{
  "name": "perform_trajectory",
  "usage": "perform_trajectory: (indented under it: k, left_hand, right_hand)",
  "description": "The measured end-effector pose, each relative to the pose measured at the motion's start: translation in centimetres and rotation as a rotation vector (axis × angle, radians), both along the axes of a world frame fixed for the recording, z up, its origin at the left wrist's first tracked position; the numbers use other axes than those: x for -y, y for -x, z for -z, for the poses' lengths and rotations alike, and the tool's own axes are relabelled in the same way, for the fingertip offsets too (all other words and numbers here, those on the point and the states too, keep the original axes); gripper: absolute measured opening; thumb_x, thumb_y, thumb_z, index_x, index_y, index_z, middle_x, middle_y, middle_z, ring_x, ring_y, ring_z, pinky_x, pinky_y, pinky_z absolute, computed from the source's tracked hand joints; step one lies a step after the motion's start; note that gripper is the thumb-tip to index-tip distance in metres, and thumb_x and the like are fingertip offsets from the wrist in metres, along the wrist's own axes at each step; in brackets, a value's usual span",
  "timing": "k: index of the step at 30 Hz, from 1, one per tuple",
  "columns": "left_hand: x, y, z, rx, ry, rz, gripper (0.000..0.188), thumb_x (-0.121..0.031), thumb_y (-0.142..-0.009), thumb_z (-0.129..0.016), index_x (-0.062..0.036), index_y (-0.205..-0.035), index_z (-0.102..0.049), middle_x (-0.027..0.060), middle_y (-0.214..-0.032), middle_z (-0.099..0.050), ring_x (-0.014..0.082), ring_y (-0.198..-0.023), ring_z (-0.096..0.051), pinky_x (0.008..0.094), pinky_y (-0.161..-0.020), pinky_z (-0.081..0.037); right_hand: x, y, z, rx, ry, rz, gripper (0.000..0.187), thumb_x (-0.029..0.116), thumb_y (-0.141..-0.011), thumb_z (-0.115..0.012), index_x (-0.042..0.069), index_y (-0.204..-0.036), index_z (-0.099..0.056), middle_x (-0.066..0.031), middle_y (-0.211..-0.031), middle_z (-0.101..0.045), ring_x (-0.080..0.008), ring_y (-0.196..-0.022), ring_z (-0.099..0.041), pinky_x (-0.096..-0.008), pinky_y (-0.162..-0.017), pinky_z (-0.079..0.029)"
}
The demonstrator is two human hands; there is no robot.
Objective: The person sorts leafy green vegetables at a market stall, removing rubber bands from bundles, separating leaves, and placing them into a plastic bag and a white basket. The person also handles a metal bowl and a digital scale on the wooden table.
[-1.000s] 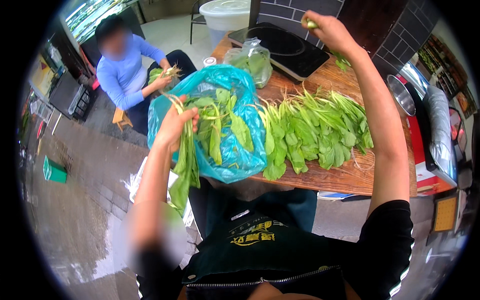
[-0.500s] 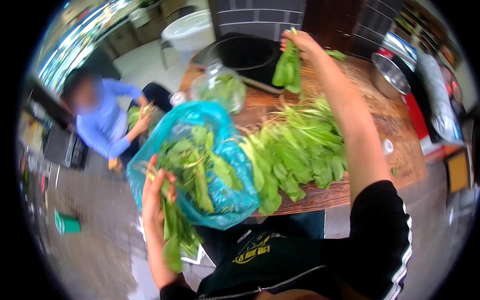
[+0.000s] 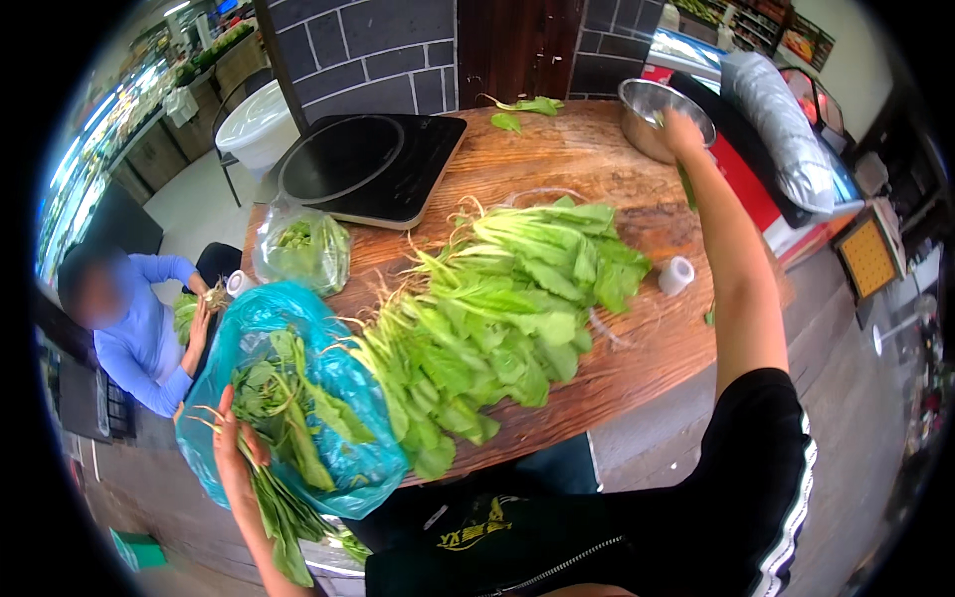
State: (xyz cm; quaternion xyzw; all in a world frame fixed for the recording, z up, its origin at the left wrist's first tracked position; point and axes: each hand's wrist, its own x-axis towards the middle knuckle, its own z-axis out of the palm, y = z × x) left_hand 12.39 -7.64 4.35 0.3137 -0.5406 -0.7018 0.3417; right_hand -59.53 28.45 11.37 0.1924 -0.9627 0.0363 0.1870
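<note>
My left hand (image 3: 239,445) is closed round the stems of a few leafy greens (image 3: 284,517). Their roots stick out at the top and their leaves hang down along my forearm. Beside it, an open blue plastic bag (image 3: 383,468) holds loose, limp greens (image 3: 298,398). My right hand (image 3: 680,133) reaches over the rim of a steel bowl (image 3: 637,109), its fingers curled and partly hidden. A green leaf (image 3: 688,187) shows beside that wrist, from the bunch in this hand. Between my arms, a row of rooted leafy greens (image 3: 517,308) lies on the wooden table (image 3: 647,373).
A black induction cooker (image 3: 428,169) stands at the back left, with a clear bag of greens (image 3: 303,249) before it. A white cup-like piece (image 3: 676,276) sits on the right. Loose leaves (image 3: 532,104) lie at the back. On the left, a seated person (image 3: 149,328) handles greens.
My right hand has moved right, from near the cooker to the steel bowl, carrying its greens. The view has swung to the right. My left hand still holds its greens by the blue bag.
</note>
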Motion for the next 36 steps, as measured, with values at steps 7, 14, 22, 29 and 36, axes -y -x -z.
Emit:
perform_trajectory:
  k: [7,14,22,29,36]
  left_hand:
    - [-3.5,4.5,-3.8,0.056,-0.161,-0.099,0.055,-0.026,-0.093,-0.053,-0.0133,-0.141,-0.03,-0.0003,-0.075,-0.059,0.0054,-0.05,-0.048,0.0192,-0.04,-0.039]
    - [-2.2,6.5,-1.9,-0.029,-0.338,-0.124,0.047,-0.024,-0.092,-0.055,-0.0101,-0.133,-0.038,-0.0018,-0.069,-0.052,0.006,-0.049,-0.046,0.0199,-0.04,-0.039]
    - [-3.1,7.5,-1.1,-0.065,-0.334,-0.098,0.049,-0.023,-0.091,-0.055,-0.008,-0.135,-0.038,-0.0022,-0.073,-0.051,0.0064,-0.053,-0.047,0.02,-0.043,-0.041]
    - [-3.5,6.9,-2.3,-0.113,-0.309,-0.144,0.043,-0.02,-0.09,-0.056,-0.0058,-0.129,-0.042,-0.0016,-0.076,-0.051,0.0058,-0.055,-0.046,0.0192,-0.043,-0.04]
    - [-1.5,5.4,-1.6,-0.161,-0.316,-0.189,0.042,-0.019,-0.092,-0.054,-0.0053,-0.129,-0.041,-0.0008,-0.076,-0.053,0.0058,-0.054,-0.046,0.0189,-0.041,-0.041]
  right_hand:
    - [-3.6,5.8,6.6,0.035,-0.138,0.151,0.028,0.025,-0.091,-0.044,0.01,-0.113,-0.053,-0.0196,-0.101,-0.064,-0.0364,-0.094,-0.063,-0.0461,-0.077,-0.051]
    - [-4.4,7.0,4.4,-0.176,-0.349,0.036,0.022,0.017,-0.088,-0.044,0.01,-0.104,-0.058,-0.0164,-0.087,-0.067,-0.0314,-0.081,-0.067,-0.0417,-0.066,-0.053]
    - [-3.9,5.7,3.6,-0.152,-0.363,-0.053,0.025,0.02,-0.084,-0.05,0.01,-0.104,-0.061,-0.0166,-0.088,-0.067,-0.0341,-0.081,-0.066,-0.0433,-0.067,-0.053]
    - [-3.9,4.3,3.1,-0.118,-0.354,-0.042,0.019,0.015,-0.084,-0.05,0.011,-0.093,-0.066,-0.0165,-0.093,-0.067,-0.0328,-0.085,-0.066,-0.0433,-0.069,-0.054]
    - [-5.7,-3.7,-3.3,0.385,-0.323,-0.24,0.035,0.027,-0.073,-0.071,0.016,-0.106,-0.066,-0.0141,-0.099,-0.066,-0.0311,-0.092,-0.063,-0.0396,-0.08,-0.048]
